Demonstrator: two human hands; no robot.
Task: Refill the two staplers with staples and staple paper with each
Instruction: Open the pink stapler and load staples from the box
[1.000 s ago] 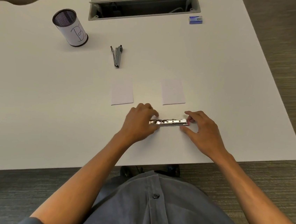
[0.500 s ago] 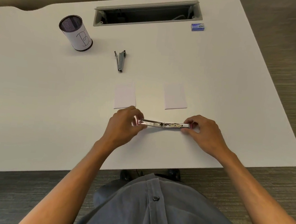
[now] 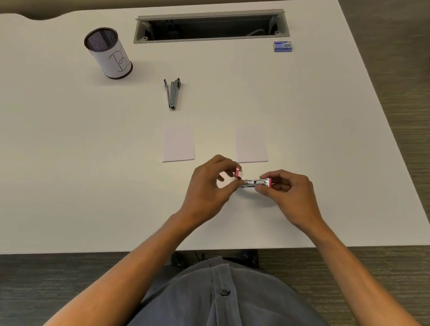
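Observation:
A small pink and silver stapler (image 3: 255,182) is held between both hands just above the white desk (image 3: 343,139). My right hand (image 3: 289,194) pinches its right end. My left hand (image 3: 210,186) grips the pink left part, which is raised upward. A second, grey stapler (image 3: 173,93) lies farther back on the desk, untouched. Two small stacks of white paper lie side by side beyond my hands: the left paper (image 3: 179,142) and the right paper (image 3: 251,145). A blue staple box (image 3: 283,46) sits at the back right.
A mesh pen cup (image 3: 108,53) with a white label stands at the back left. A grey cable tray opening (image 3: 212,27) runs along the desk's back edge. The desk's front edge is close to my body.
The stapler lay unfolded flat and long between my hands; now it is folded shorter, with the pink left part lifted. My hands have come closer together.

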